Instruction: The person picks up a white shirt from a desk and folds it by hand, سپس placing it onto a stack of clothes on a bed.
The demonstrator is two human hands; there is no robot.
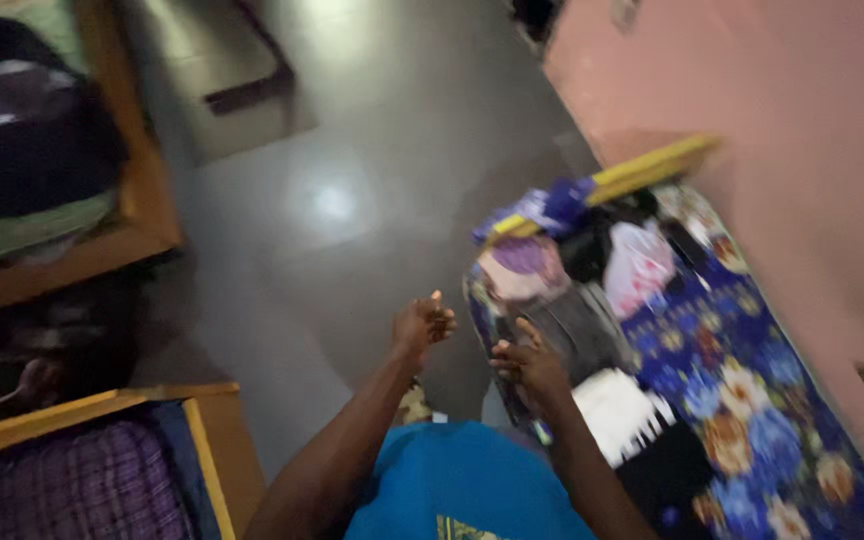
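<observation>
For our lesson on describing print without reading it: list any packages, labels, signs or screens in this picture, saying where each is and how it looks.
None can be made out; the frame is blurred.
Shirt: teal, bottom centre, with a small yellowish print at its lower edge.
Pale bag: white-pink, on the flowered blue bed cover, beyond the right hand; any marking is unclear.

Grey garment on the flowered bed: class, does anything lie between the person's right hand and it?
Nothing visible does. The right hand hovers at the near edge of the grey garment, with no object between them. The left hand is over bare floor, apart from the clothes.
</observation>
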